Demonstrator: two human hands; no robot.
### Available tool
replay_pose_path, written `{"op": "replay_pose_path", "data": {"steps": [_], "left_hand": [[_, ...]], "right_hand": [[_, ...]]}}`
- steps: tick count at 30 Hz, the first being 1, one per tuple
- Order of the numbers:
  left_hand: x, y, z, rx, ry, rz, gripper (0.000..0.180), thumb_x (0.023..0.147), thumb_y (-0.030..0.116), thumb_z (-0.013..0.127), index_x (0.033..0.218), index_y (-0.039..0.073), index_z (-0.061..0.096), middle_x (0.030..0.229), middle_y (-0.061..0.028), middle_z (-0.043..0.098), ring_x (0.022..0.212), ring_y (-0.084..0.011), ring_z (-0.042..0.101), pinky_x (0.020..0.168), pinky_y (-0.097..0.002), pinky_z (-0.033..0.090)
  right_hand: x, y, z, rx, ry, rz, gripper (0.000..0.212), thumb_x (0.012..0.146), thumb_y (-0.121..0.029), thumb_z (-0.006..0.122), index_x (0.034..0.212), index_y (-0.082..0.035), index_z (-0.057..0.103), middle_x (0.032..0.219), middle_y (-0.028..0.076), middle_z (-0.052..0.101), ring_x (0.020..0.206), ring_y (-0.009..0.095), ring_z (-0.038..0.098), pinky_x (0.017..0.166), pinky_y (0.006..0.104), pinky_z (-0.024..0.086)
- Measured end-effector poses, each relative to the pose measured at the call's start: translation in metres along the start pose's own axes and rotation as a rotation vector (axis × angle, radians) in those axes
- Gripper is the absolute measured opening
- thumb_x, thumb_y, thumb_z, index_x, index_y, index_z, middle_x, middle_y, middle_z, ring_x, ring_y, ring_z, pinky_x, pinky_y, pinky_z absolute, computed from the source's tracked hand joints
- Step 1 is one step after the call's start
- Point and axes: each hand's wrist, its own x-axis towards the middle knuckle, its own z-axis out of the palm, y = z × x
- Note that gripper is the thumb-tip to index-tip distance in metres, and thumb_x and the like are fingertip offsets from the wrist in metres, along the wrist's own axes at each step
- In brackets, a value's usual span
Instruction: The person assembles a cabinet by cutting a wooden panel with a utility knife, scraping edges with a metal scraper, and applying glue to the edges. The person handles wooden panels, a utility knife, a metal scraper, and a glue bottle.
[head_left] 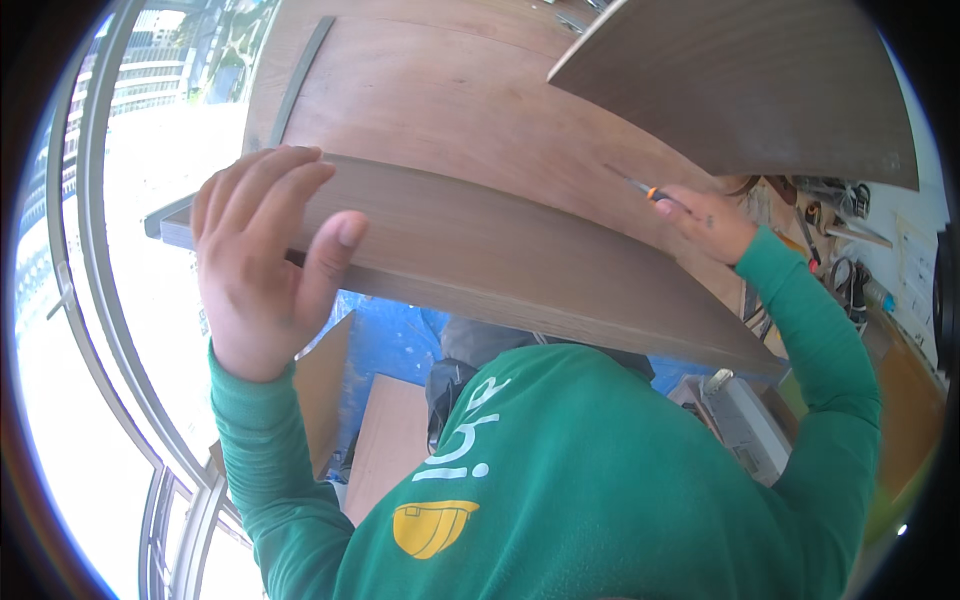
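Far left, the window frame runs close by the long board's left end, so side room there looks tight. Your left hand is over that end: fingers loosely bent, thumb spread wide, nothing gripped. Probably there to steady the end; can't tell whether you're pressing on it. Behind it, a narrow strip lies near the left side of the plywood sheet.

The long board, brown wood-grain, crosses in front of your torso, along the near side of the sheet. Looks set there so the length is within reach of both arms. Below it, the blue floor covering and a pale wood piece take up foot space.

Past the board, your right hand is closed round the handle of a screwdriver, shaft out to the left over the sheet. Handle-end grip likely leaves the shaft free; can't see the tip touching anything.

Upper right, a big dark panel overhangs the sheet and limits reach that way. Lower right, a grey box sits near your right elbow. Tools and cables crowd the far right.
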Motion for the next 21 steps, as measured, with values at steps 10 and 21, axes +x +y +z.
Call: {"op": "replay_pose_path", "data": {"steps": [10, 21], "left_hand": [[-0.004, -0.066, 0.006, -0.196, 0.445, -0.907, 0.04, 0.094, 0.04, 0.068, 0.11, 0.004, 0.077, 0.112, -0.013, 0.075, 0.111, -0.0282, 0.067, 0.097, -0.0425, 0.051], [0.006, -0.08, 0.022, -0.137, 0.611, -0.96, 0.032, 0.094, 0.032, 0.067, 0.104, 0.004, 0.079, 0.097, -0.0089, 0.077, 0.095, -0.0211, 0.069, 0.087, -0.0356, 0.053]], "right_hand": [[0.159, -0.109, 0.089, 0.136, -0.072, -0.323, 0.045, 0.108, -0.043, 0.043, 0.117, -0.003, 0.06, 0.102, 0.024, 0.068, 0.098, 0.042, 0.064, 0.087, 0.0493, 0.049], [0.306, -0.228, 0.134, 0.11, -0.122, -0.385, 0.052, 0.109, -0.043, 0.036, 0.11, 0.001, 0.065, 0.106, 0.027, 0.069, 0.1, 0.044, 0.064, 0.091, 0.0511, 0.048]]}}
